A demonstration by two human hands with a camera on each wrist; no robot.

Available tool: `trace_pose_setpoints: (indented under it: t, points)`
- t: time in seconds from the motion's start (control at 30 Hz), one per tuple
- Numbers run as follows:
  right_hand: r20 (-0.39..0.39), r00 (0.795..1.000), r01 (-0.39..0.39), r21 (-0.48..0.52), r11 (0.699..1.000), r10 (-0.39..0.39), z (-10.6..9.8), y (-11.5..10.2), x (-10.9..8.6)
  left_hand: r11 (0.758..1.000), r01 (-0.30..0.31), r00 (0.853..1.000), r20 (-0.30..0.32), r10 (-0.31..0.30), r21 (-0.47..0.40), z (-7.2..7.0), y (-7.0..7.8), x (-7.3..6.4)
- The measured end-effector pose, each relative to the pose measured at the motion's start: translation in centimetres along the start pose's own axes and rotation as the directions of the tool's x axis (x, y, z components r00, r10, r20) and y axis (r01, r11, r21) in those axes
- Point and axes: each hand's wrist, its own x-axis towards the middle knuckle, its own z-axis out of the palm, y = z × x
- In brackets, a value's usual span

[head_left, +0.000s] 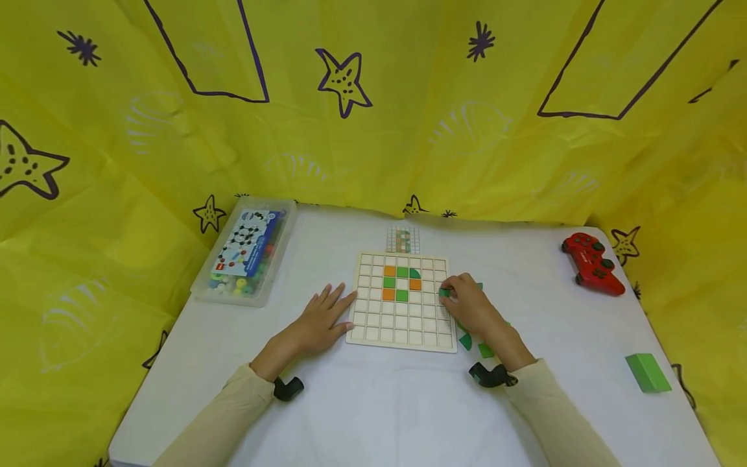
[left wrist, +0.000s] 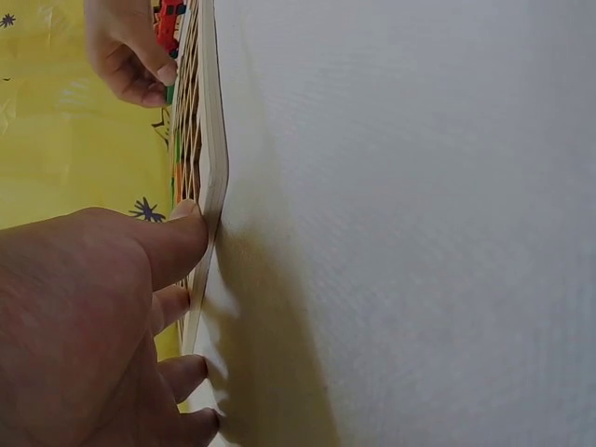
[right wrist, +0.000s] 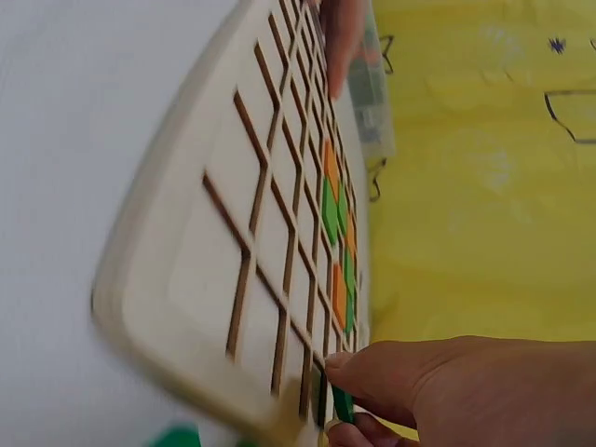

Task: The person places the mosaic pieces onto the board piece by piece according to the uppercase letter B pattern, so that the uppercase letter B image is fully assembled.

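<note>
A pale wooden grid board point(head_left: 373, 321) lies on the white table, with several orange and green square tiles point(head_left: 402, 296) and one dark green quarter-round tile point(head_left: 414, 273) set in its upper middle cells. My left hand point(head_left: 318, 322) rests at the board's left edge, fingers spread, and in the left wrist view its thumb point(left wrist: 182, 244) touches the rim. Over the board's right edge, my right hand point(head_left: 471, 310) pinches a dark green tile point(right wrist: 343, 404) between thumb and fingers. The tile's full shape is hidden by the fingers. Loose green tiles point(head_left: 465, 341) lie under and beside the right hand.
Behind the board lies a small pattern card point(head_left: 403, 240) with a coloured grid. A clear plastic box point(head_left: 265, 285) of coloured beads stands at the back left. A red game controller point(head_left: 594, 264) and a green block point(head_left: 648, 372) are on the right. Yellow curtain point(head_left: 391, 155) surrounds the table.
</note>
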Motion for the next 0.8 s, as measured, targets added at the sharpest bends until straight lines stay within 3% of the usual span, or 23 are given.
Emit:
trace_pose_setpoints:
  t: [0.17,0.37,0.8]
  points:
    - [0.009,0.997,0.074,0.021,0.997,-0.074,1.6,-1.6,0.6,1.000,-0.010,1.000,-0.015,0.010,-0.020,0.0,0.0,-0.1]
    - [0.011,0.997,0.074,0.025,0.997,-0.074,3.0,-2.7,1.2,1.000,-0.004,1.000,-0.009,0.004,-0.030,0.3,-0.1,0.1]
    - [-0.001,0.990,0.141,-0.023,0.990,-0.141,3.4,-3.2,1.6,1.000,-0.012,1.000,-0.014,0.011,-0.019,0.1,0.0,0.0]
